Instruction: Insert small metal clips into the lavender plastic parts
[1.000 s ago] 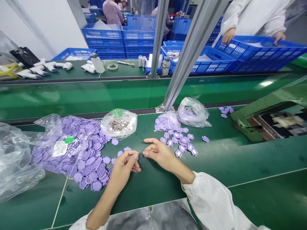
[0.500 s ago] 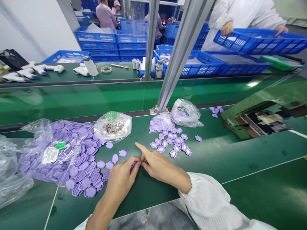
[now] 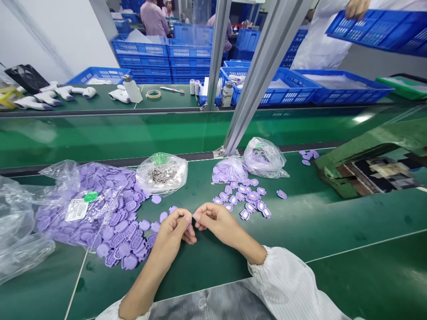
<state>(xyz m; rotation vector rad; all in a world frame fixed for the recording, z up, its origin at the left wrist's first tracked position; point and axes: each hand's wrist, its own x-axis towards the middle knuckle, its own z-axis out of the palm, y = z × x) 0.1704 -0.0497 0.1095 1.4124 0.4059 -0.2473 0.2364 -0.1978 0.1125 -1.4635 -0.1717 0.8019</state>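
My left hand (image 3: 175,229) pinches a purple plastic piece (image 3: 189,225), mostly hidden by its fingers. Close against it, my right hand (image 3: 215,221) has thumb and index finger pressed together; anything between them is too small to make out. Left of my hands lies a large heap of purple pieces (image 3: 125,242), partly in a clear bag with a white label (image 3: 76,209). A clear bag of small metal parts (image 3: 163,173) sits beyond them. Several purple pieces with light centres (image 3: 251,195) are scattered to the right, before a small bag of purple pieces (image 3: 228,171).
Another clear bag (image 3: 263,158) stands by the metal post (image 3: 256,66). A green metal machine (image 3: 376,151) is at the right. Behind the ledge are blue crates (image 3: 347,86), and a person's hand (image 3: 357,8) holds another crate (image 3: 380,29). White-and-purple parts (image 3: 43,98) lie back left.
My right index finger, stretched out before, has curled in to the thumb. My left hand has turned slightly upward. The person's crate has moved up and right; the whole view has shifted slightly.
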